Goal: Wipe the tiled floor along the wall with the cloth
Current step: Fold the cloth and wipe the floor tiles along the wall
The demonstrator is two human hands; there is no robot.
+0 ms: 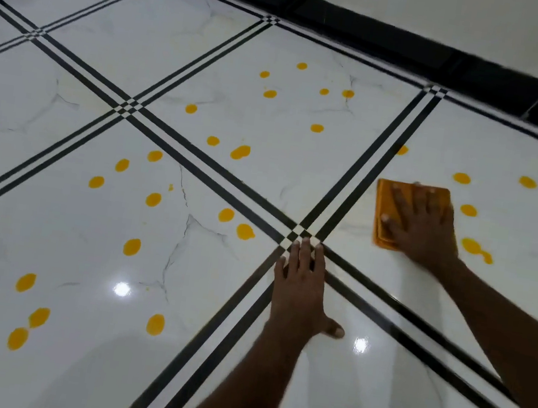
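- The right hand (422,225) lies flat on the orange cloth (395,204), right of centre in the frame, with straight, spread fingers pressing down and nothing gripped.
- The cloth is folded into a flat pad, its left and upper edges showing beyond the fingers; how many layers it has is hard to tell through the blur.
- The left hand (300,288) rests palm-down on the tiled floor (52,208) at lower centre, where the black tile borders cross; its fingers are straight and it holds nothing.
- Yellow-orange spots (240,152) are scattered over the tiles from lower left to the right edge, several just beside the cloth.
- The dark skirting (355,22) of the wall runs across the top of the frame, well apart from the cloth.
- The cloth looks soft, light and limp, and the glossy tile slippery, so it should slide easily under a flat palm. Pressing on its middle keeps the folds together; pinching a corner would probably let it unfold.
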